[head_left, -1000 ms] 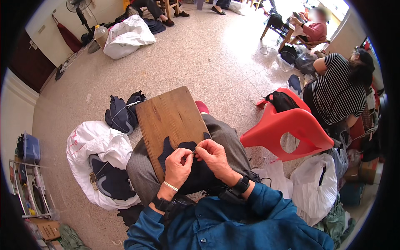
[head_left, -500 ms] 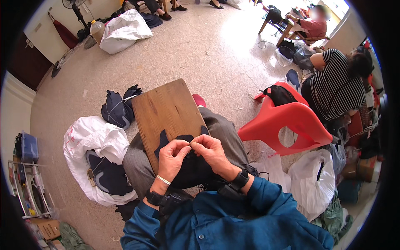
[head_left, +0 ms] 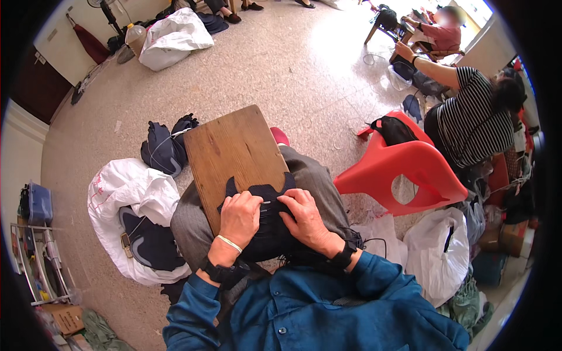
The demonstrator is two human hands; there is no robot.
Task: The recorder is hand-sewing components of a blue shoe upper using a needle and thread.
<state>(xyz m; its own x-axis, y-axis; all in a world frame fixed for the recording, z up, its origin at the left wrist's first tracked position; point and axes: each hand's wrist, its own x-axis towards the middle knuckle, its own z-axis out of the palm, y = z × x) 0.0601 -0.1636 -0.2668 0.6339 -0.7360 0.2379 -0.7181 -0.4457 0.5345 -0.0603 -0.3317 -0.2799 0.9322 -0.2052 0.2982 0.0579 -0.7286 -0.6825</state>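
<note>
A dark navy fabric piece [head_left: 266, 191] with two pointed upper corners lies over the near end of a wooden board [head_left: 234, 143] on my lap. My left hand [head_left: 241, 217] rests on its left part, fingers closed together. A thin pale sliver [head_left: 266, 202], like a needle, shows at those fingertips, level with the cloth. On the right part, the curved fingers of my right hand [head_left: 307, 217] touch the fabric, its thumb apart from the forefinger. Short dark loose threads show on the cloth between my hands. The undersides of the fingers are hidden.
At left, a white sack [head_left: 132, 187] holds dark fabric pieces beside a tied dark bundle [head_left: 164, 149]. A red plastic chair [head_left: 380, 175] stands at right, with white bags [head_left: 436, 251] nearer me. Beyond it sits a person in a striped shirt [head_left: 477, 126].
My hands were raised and pinched together above the cloth. They have lowered and parted onto the fabric, which now shows more. The person in stripes has stretched an arm out.
</note>
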